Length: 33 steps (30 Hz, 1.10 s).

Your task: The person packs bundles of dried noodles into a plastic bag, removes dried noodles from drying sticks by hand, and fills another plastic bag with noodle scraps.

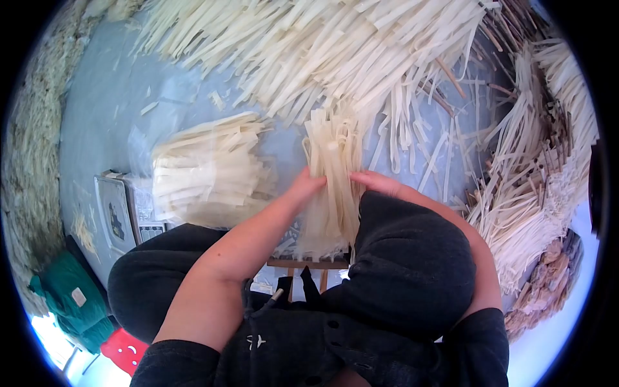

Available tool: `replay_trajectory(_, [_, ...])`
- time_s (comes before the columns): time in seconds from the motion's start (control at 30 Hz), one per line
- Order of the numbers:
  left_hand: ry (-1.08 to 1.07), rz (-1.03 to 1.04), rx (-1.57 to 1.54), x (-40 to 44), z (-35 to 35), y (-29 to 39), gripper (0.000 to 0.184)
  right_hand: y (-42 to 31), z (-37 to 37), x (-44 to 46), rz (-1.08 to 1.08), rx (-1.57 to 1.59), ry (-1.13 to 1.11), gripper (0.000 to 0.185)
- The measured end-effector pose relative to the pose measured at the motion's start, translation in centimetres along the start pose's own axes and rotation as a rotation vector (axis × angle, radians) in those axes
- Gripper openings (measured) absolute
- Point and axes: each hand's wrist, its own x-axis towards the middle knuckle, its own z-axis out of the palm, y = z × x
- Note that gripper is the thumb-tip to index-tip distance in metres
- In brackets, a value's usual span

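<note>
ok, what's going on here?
Someone's left hand and right hand are at either side of a bundle of pale, flat strips between the knees. Finger grip is partly hidden. Another stack of strips lies to the left, and a large heap of strips spreads out ahead.

Two hands (377, 183), one bundle (332, 193) at the clock's centre; one pack (203, 169), one scale (116, 211) at nine o'clock.

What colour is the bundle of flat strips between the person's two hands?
The bundle is pale cream, showing best in the head view, the only one here.
</note>
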Motion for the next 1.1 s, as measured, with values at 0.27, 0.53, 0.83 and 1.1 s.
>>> replay_trajectory(0.27, [0.087, 0.212, -0.364, -5.7, 4.2, 4.9, 0.057, -5.3, 4.1, -3.7, -0.138, 0.019, 0.013, 0.061])
replay_trajectory(0.53, [0.226, 0.622, -0.292, -10.2, 7.1, 16.7, 0.070, -19.8, 9.0, -9.1, -0.352, -0.356, 0.111, 0.061])
replay_trajectory(0.83, [0.333, 0.443, -0.606, -3.9, 3.0, 6.4, 0.055, -11.3, 6.5, 0.3, -0.156, -0.214, 0.216, 0.073])
replay_trajectory(1.1, [0.563, 0.159, -0.413, 1.4, -2.2, -3.1, 0.059, -1.5, -0.4, 4.6, -0.044, -0.175, 0.780, 0.069])
